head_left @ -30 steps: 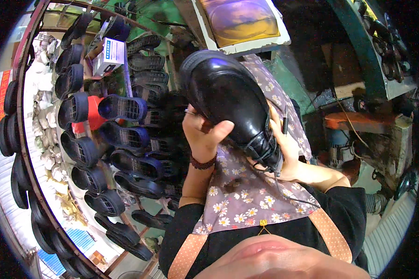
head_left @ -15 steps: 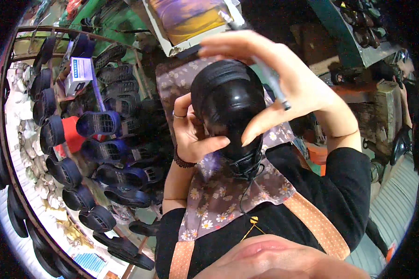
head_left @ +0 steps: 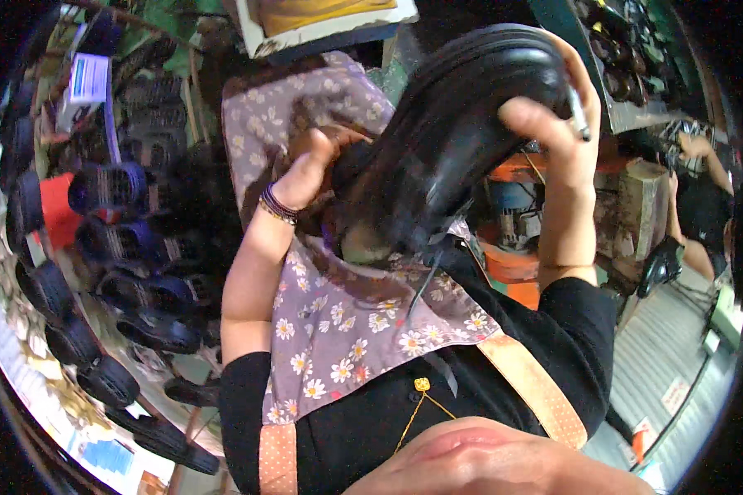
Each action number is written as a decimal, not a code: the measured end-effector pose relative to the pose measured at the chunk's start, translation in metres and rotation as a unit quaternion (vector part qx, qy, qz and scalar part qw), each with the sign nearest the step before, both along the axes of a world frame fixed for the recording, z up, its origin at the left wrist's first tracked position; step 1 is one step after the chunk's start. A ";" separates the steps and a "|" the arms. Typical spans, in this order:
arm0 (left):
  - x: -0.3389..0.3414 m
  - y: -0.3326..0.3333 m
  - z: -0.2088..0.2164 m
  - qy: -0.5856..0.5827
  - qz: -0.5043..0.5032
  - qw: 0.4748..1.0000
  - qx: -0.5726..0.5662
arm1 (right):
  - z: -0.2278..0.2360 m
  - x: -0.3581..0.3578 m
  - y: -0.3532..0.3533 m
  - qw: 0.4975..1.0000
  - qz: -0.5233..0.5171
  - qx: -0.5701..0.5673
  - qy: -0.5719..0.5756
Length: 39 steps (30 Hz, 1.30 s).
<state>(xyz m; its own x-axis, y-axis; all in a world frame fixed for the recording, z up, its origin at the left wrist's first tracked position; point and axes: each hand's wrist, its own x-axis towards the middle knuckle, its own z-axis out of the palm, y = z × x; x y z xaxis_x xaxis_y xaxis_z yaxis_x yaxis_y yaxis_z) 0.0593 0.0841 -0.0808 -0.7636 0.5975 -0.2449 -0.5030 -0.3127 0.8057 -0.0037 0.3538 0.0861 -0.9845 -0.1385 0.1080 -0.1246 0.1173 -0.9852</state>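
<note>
A glossy black lace-up shoe (head_left: 446, 132) is tilted in front of my chest, its rounded end up to the right. My right hand (head_left: 565, 136) grips that end, thumb on the upper and fingers round the far side. A slim silver-and-white pen (head_left: 578, 114) is tucked in the same hand, its dark tip pointing down. My left hand (head_left: 315, 161) is beside the shoe's lower left side. Its visible fingers look stretched and apart; their tips are in shadow against the shoe, so contact is unclear. A dark lace (head_left: 425, 285) dangles over my flowered apron (head_left: 338, 330).
On the left, a rack carries several dark soles (head_left: 107, 190), a small white-and-blue box (head_left: 87, 80) and a red piece (head_left: 59, 210). A pale tray (head_left: 330, 37) stands ahead. Shoes fill a shelf (head_left: 627, 49) at far right. Another person's arm (head_left: 702, 157) shows at the right.
The shoe has swung from upright to a tilt, its rounded end raised to the right. My right hand has moved right and closed on it. My left hand has come away from its front.
</note>
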 end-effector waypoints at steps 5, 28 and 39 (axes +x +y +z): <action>0.018 0.010 0.018 -0.090 0.203 0.957 0.188 | -0.123 -0.002 0.071 0.904 -0.226 -0.256 -0.258; 0.092 -0.052 0.065 0.032 -0.003 0.941 -0.337 | -0.179 0.127 0.072 0.975 -0.049 0.012 -0.215; 0.113 -0.039 0.078 0.011 0.095 0.949 -0.302 | -0.146 0.114 0.070 0.977 -0.063 -0.023 -0.204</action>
<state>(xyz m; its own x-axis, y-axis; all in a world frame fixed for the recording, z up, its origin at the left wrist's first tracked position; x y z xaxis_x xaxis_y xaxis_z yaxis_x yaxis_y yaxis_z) 0.1722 0.0447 -0.0024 -0.8518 0.2051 -0.4821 -0.4656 0.1256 0.8760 0.1098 0.4238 -0.0597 -0.9556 -0.0173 -0.2943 0.2928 0.0609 -0.9542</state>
